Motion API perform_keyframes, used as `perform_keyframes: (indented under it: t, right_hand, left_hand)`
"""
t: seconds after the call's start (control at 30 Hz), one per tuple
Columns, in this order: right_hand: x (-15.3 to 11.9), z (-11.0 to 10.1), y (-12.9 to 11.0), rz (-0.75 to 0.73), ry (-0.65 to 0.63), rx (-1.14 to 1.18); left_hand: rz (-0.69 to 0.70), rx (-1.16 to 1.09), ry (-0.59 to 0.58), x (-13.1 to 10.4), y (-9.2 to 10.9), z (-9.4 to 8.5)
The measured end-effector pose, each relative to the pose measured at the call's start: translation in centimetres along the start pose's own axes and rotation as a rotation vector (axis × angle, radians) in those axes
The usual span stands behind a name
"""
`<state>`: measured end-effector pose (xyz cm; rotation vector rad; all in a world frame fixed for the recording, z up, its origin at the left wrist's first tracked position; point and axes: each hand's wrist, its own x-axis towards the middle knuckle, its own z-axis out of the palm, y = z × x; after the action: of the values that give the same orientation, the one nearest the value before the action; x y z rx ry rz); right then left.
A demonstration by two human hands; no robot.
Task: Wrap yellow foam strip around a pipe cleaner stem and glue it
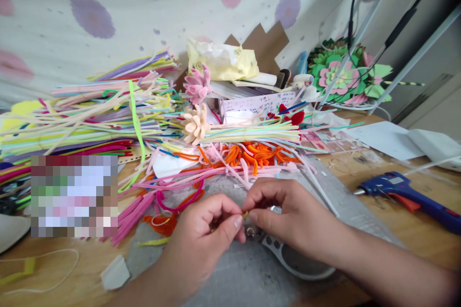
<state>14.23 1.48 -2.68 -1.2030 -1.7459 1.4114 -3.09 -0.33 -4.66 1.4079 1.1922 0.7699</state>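
Observation:
My left hand [212, 230] and my right hand [284, 213] meet over the grey cutting mat [230, 283], fingertips almost touching. Both pinch a yellow pipe cleaner [246, 214], of which only a tiny bit shows between the fingers. Another yellow length [153, 242] lies just left of my left hand; whether it is the same piece I cannot tell. Beneath my right hand rest scissors [306, 273] with grey handles, their blades mostly hidden. Orange pipe cleaners [261, 153] and pink ones [135, 216] are heaped beyond and beside the hands.
Bundled pipe cleaners [86, 115] fill the left and back. A pink fuzzy flower [198, 85] and a cream one [195, 124] stand among them. On the right lie a blue glue gun [414, 196] and white paper [389, 139]. A green-pink flower piece [340, 74] sits behind.

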Motion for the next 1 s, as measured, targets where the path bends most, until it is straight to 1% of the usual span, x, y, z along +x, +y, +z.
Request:
perform_keyframes:
  t: [0.13, 0.33, 0.5, 0.6, 1.0]
  right_hand:
    - [0.03, -0.6, 0.09, 0.008, -0.036, 0.107]
    - [0.1, -0.42, 0.67, -0.077, -0.049, -0.022]
    - [0.17, -0.03, 0.72, -0.043, 0.032, -0.115]
    - [0.25, 0.05, 0.63, -0.026, 0.06, -0.131]
    - [0.37, 0.16, 0.6, 0.112, 0.026, 0.118]
  left_hand:
    - [-0.019, -0.033, 0.012, 0.14, 0.21, 0.02]
    - [-0.023, -0.031, 0.019, 0.28, 0.19, -0.07]
    - [-0.036, -0.036, 0.016, 0.26, 0.28, -0.06]
    - [-0.036, -0.03, 0.015, 0.24, 0.35, -0.01]
    - [-0.025, -0.007, -0.002, 0.19, 0.06, 0.05]
